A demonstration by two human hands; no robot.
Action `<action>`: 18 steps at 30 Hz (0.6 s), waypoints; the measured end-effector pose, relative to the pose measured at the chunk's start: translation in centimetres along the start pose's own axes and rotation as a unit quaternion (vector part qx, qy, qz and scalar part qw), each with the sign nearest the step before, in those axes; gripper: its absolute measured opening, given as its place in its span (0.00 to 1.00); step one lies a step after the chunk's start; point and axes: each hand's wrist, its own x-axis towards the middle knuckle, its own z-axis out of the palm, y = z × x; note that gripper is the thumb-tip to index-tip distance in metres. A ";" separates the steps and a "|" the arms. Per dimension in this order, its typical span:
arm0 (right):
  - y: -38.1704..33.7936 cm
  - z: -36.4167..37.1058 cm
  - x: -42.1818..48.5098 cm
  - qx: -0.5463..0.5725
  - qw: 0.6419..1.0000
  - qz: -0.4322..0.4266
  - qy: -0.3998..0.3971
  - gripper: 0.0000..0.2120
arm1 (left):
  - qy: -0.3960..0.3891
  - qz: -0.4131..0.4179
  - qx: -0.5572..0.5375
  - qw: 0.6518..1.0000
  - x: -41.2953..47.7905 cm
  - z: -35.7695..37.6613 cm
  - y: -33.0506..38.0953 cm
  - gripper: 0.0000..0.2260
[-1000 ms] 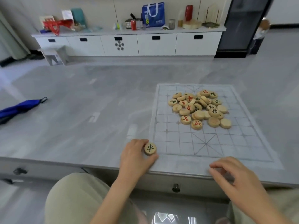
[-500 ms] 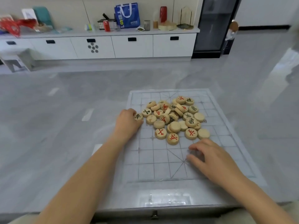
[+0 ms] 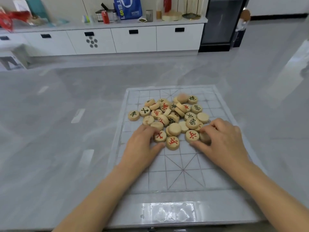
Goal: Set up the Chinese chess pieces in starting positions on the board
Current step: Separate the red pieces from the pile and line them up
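I judge the pile of pieces [image 3: 173,128] on the board [image 3: 184,178] light, hard and slick (best pinched by the rims). The left hand [image 3: 142,144] curls thumb and fingers round a red-marked piece [image 3: 160,136]. The right hand [image 3: 224,141] pinches a blurred piece [image 3: 204,137]. Both forearms stretch over the worktop [image 3: 66,131].

White cabinets [image 3: 133,39] line the grey floor [image 3: 234,67]
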 end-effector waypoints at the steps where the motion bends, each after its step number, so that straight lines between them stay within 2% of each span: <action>1: -0.3 0.2 0.0 0.002 1.000 -0.005 0.004 0.21 | 0.006 -0.007 0.000 1.000 0.1 0.0 0.1 0.14; 6: -1.1 0.8 0.1 0.016 1.000 0.004 -0.017 0.20 | 0.016 -0.051 -0.023 0.998 -0.4 -0.4 0.4 0.11; 11: -1.2 0.3 -0.3 0.026 0.998 -0.003 -0.052 0.19 | -0.010 -0.049 0.032 0.998 -2.1 -2.0 -1.3 0.17; 15: -1.8 -0.6 -0.9 0.014 0.996 0.026 -0.088 0.17 | -0.022 -0.074 0.056 0.995 -2.5 -4.1 -3.5 0.16; 18: -2.7 -1.3 -1.9 0.008 0.993 0.033 -0.110 0.18 | -0.061 -0.093 0.050 0.993 -2.3 -6.4 -5.7 0.14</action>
